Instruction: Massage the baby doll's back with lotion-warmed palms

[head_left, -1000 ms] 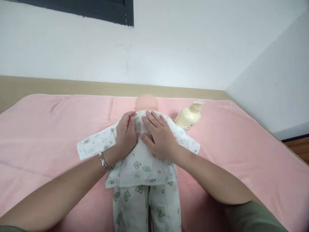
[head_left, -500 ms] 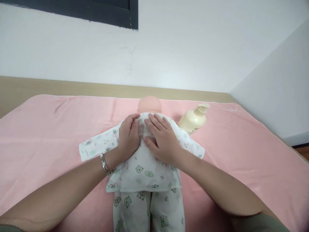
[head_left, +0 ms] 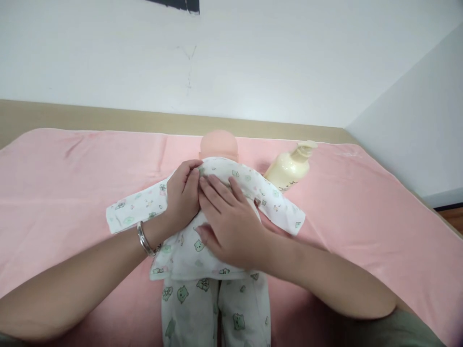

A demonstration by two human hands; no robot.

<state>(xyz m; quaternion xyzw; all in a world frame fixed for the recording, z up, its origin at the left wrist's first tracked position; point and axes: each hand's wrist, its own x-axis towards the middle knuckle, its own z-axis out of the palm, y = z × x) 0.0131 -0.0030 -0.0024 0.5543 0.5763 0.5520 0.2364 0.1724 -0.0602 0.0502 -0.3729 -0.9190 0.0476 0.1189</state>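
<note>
A doll with a smooth pinkish head [head_left: 219,143] lies on the pink cloth, its head away from me. It is dressed in a white baby shirt [head_left: 188,250] printed with green animals and matching trousers [head_left: 242,303]. My left hand [head_left: 184,193], a silver bangle at its wrist, is curled closed at the shirt's left shoulder, thumb beside the forefinger. Across the chest, my right hand [head_left: 231,224] rests palm down with its fingers stretched out, their tips close to my left hand. Shirt fabric bunches above the right fingers. The doll's hands are hidden in the sleeves.
A cream pump bottle [head_left: 287,171] leans or lies tilted beyond the right sleeve. The pink cloth [head_left: 361,202] covers a surface with a beige back edge [head_left: 108,115]. White walls rise behind and at the right.
My right hand has slid toward me and left across the shirt, leaving folds at the upper chest. The left hand stays at the shoulder. My view has tilted down slightly.
</note>
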